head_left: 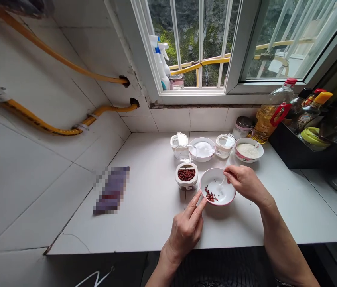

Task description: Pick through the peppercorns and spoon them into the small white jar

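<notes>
A white bowl [223, 196] with a pink rim stands near the counter's front, a small heap of red-brown peppercorns [210, 194] in its left part. Pinched in my right hand [246, 184] is a small white spoon [223, 181], its lower end inside the bowl. My left hand [188, 225] touches the bowl's lower left rim with two fingers stretched out, the others curled. Just left of the bowl, a square white jar [186, 184] with its clear lid raised is full of peppercorns.
Behind stand a bowl of white grains [203, 148], a bowl of pale powder [248, 150] and lidded jars [225, 144]. An oil bottle [264, 119] and a black box of bottles [288, 153] are at the right. A blurred purple packet [113, 191] lies left.
</notes>
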`<act>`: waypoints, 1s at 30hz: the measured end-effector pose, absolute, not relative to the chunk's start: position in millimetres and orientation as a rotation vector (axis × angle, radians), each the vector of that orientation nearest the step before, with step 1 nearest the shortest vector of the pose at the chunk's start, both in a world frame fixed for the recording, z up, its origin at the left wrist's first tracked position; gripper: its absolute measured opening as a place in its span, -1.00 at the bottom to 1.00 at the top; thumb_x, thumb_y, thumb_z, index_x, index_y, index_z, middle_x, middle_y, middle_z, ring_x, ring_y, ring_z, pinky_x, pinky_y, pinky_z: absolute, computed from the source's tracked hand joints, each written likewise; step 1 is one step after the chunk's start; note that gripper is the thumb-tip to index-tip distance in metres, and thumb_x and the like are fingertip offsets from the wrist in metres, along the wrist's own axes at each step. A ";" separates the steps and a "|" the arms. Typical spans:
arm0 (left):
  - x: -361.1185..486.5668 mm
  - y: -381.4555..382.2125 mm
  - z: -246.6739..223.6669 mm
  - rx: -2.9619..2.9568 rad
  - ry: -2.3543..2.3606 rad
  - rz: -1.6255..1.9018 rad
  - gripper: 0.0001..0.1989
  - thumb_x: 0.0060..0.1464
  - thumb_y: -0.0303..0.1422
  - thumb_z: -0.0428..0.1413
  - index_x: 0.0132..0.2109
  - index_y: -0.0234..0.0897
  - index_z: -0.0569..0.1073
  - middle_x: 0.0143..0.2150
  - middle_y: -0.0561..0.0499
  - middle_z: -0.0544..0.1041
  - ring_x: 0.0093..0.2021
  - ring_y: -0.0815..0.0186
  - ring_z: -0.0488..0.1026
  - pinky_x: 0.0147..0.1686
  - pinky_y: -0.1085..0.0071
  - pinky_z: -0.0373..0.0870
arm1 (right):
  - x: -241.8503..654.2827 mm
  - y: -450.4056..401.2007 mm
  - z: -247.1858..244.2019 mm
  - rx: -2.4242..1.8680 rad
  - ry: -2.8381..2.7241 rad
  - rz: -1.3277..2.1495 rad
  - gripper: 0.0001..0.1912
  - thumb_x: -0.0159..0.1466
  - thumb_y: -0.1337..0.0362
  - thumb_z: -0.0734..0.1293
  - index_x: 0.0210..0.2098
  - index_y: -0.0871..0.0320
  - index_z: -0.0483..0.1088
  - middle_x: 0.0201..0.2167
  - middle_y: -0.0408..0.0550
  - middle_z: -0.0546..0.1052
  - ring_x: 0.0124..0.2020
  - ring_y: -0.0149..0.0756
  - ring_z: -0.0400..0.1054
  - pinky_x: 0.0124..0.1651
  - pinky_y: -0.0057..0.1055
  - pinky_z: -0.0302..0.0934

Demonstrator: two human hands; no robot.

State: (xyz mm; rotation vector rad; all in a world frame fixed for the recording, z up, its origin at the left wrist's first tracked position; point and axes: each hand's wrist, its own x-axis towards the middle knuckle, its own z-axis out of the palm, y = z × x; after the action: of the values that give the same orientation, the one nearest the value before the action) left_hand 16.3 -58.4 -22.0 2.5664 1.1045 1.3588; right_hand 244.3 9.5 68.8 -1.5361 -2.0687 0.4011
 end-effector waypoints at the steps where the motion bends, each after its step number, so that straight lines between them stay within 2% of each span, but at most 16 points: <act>1: 16.2 -58.6 -22.0 2.566 1.101 1.361 -0.38 0.20 -0.71 -0.06 0.37 -0.37 0.21 0.29 -0.36 0.36 0.26 0.13 0.41 -0.05 0.43 0.57 | 243.2 8.2 68.6 -1.548 -2.083 0.462 -0.78 0.31 0.32 0.25 -0.43 0.09 0.47 -0.58 -0.12 0.53 -0.57 -0.33 0.30 -0.40 -0.39 0.10; 7: 14.6 -59.9 -22.6 2.556 1.088 1.355 -0.39 0.19 -0.73 -0.02 0.36 -0.37 0.24 0.31 -0.37 0.34 0.25 0.11 0.42 -0.06 0.43 0.58 | 225.8 1.0 72.1 -1.529 -1.984 0.816 -0.75 0.31 0.33 0.24 -0.47 0.12 0.44 -0.58 -0.16 0.53 -0.59 -0.41 0.28 -0.48 -0.45 0.06; 11: 13.6 -60.5 -21.2 2.543 1.071 1.338 -0.39 0.18 -0.73 -0.02 0.35 -0.38 0.24 0.32 -0.37 0.32 0.25 0.10 0.42 -0.06 0.44 0.58 | 225.4 0.9 76.0 -1.525 -1.809 0.929 -0.74 0.31 0.32 0.25 -0.50 0.13 0.43 -0.57 -0.16 0.55 -0.59 -0.43 0.26 -0.49 -0.46 0.08; 16: 13.0 -61.3 -20.8 2.524 1.070 1.323 -0.38 0.18 -0.73 -0.01 0.35 -0.37 0.25 0.34 -0.37 0.29 0.24 0.07 0.43 -0.06 0.42 0.59 | 229.4 3.6 73.9 -1.535 -1.702 0.856 -0.78 0.31 0.30 0.25 -0.44 0.12 0.46 -0.56 -0.15 0.58 -0.58 -0.40 0.29 -0.48 -0.44 0.10; 23: 12.7 -61.9 -20.6 2.528 1.079 1.321 -0.38 0.18 -0.72 -0.01 0.36 -0.36 0.25 0.34 -0.34 0.29 0.24 0.07 0.43 -0.07 0.43 0.59 | 222.1 4.7 64.9 -1.561 -1.935 0.676 -0.77 0.31 0.36 0.25 -0.46 0.10 0.45 -0.54 -0.12 0.58 -0.51 -0.33 0.36 -0.33 -0.37 0.19; 30: 11.6 -61.5 -21.5 2.533 1.079 1.319 -0.38 0.17 -0.73 0.00 0.35 -0.38 0.25 0.32 -0.37 0.32 0.24 0.09 0.43 -0.07 0.43 0.58 | 225.3 3.8 70.5 -1.508 -1.718 0.907 -0.78 0.31 0.28 0.26 -0.44 0.11 0.46 -0.55 -0.14 0.58 -0.52 -0.35 0.40 -0.40 -0.42 0.20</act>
State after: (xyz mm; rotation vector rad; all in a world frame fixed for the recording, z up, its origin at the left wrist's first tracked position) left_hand 11.6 -61.5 -21.5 2.5328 1.0789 1.3187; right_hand 225.3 3.8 70.5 -1.5084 -1.7182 0.9073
